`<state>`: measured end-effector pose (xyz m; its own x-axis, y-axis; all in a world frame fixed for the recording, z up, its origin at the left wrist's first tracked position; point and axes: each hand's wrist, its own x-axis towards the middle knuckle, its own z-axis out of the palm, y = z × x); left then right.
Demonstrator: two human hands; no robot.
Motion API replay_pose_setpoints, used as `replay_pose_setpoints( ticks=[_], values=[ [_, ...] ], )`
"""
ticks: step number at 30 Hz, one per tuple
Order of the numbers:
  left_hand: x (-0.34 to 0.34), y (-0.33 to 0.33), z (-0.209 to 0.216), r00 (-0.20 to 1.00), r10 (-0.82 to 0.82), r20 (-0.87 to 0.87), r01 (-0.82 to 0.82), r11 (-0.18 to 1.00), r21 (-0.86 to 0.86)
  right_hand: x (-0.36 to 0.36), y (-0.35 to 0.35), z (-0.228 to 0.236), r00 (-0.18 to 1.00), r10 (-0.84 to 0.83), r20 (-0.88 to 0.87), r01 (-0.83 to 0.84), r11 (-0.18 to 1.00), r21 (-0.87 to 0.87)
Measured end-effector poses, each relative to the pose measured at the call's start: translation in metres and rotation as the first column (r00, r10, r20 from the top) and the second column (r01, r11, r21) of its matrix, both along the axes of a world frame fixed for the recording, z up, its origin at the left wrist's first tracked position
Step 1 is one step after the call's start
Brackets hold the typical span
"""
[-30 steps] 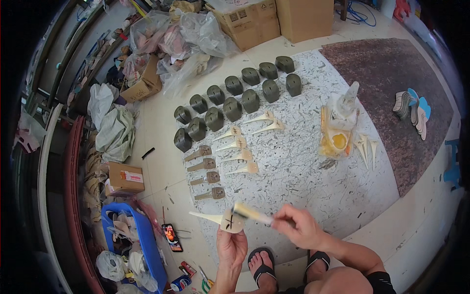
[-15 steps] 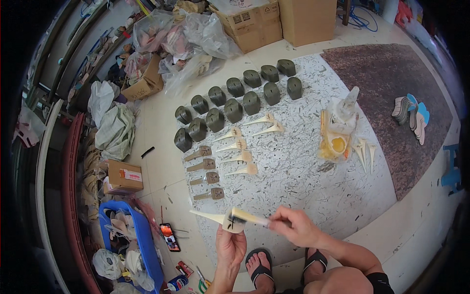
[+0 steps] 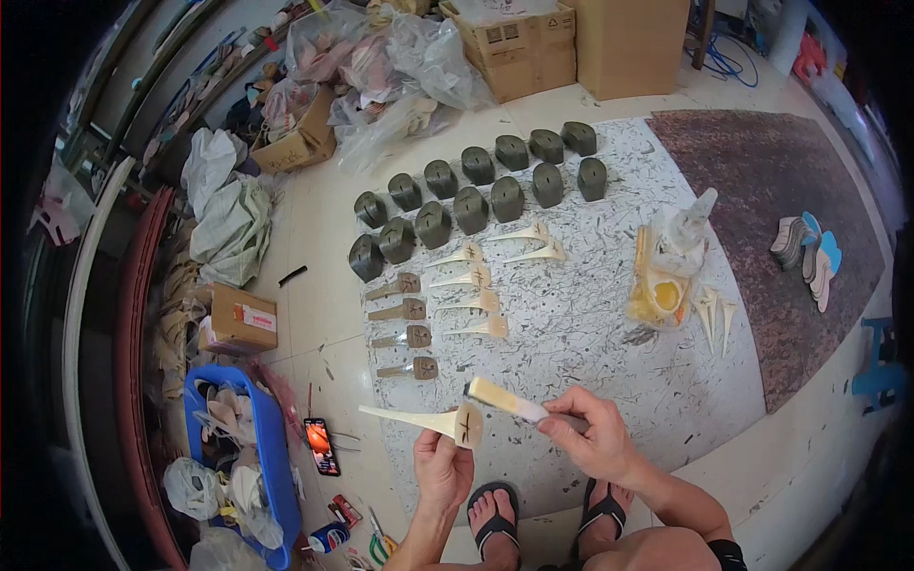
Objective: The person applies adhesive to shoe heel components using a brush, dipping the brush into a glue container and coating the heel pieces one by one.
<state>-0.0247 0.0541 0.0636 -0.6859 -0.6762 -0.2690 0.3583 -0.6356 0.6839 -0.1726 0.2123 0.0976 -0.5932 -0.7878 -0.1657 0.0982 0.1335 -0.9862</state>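
Note:
My left hand (image 3: 443, 470) grips a cream stiletto shoe heel (image 3: 409, 416) whose slender tip points left. Its broad end, with a dark mark on it, faces right. Closed round a handle, my right hand (image 3: 588, 433) holds a pale brush (image 3: 505, 397) with a dark tip. The brush is just above the heel's broad end, apart from it. Beyond my hands lie several more cream heels (image 3: 466, 277) and a column of brownish heels (image 3: 402, 309). Two rows of chunky dark green heels (image 3: 469, 209) stand farther back.
On the marked white sheet (image 3: 571, 324), a plastic tub of yellow paste (image 3: 666, 297) stands at right, near loose heels (image 3: 706, 314). A brown mat (image 3: 762, 162) bears insoles (image 3: 819, 271). At left are a blue basket (image 3: 276, 457), a phone (image 3: 322, 447) and scissors (image 3: 383, 544).
The brush has lifted off the heel's broad end and moved slightly right and up with my right hand. My left hand has turned the heel so its marked end faces right.

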Motion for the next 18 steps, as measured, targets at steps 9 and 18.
replay_pose_setpoints(
  ticks=[9,18],
  values=[
    [-0.004,-0.009,0.004,0.96,0.141,0.243,-0.02,0.896,-0.443,-0.012,0.016,0.004,0.996,-0.003,-0.087,0.007,0.999,0.047],
    [0.0,-0.017,0.014,0.891,0.181,0.415,0.274,0.515,-0.812,-0.042,0.006,0.043,0.583,0.24,-0.777,-0.149,0.971,0.188]
  ],
)
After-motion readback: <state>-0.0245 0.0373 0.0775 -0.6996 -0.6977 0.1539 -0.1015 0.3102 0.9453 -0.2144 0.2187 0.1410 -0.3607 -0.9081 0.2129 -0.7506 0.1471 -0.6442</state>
